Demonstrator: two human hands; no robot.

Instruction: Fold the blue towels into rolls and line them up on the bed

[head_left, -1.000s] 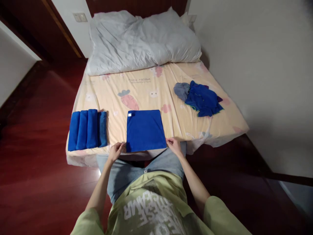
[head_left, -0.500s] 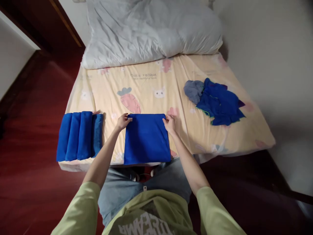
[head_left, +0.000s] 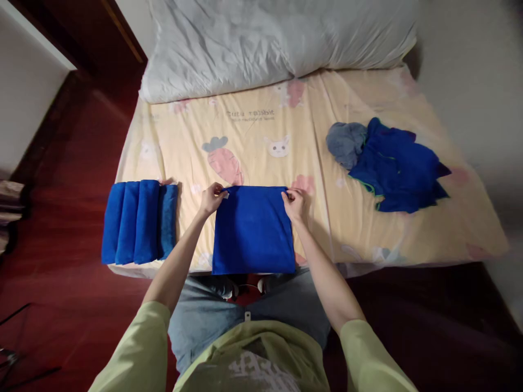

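Observation:
A blue towel (head_left: 254,231) lies flat as a rough rectangle at the bed's near edge, in front of my body. My left hand (head_left: 213,199) pinches its far left corner, where a small white tag shows. At the far right corner, my right hand (head_left: 293,204) grips the cloth between thumb and fingers. To the left, several folded blue towels (head_left: 129,222) sit side by side in a row, with a duller blue folded cloth (head_left: 167,220) at their right end.
The bed (head_left: 261,167) has a yellow sheet printed with rabbits and carrots. On its right lie a crumpled blue cloth (head_left: 402,166) with green edging and a bunched grey cloth (head_left: 345,144). A grey-white quilt (head_left: 269,46) is heaped along the far side. A wall stands at the right.
Both hands keep hold of the blue towel's far corners, and it lies much the same. The view has shifted slightly, bringing more floor at the left into sight.

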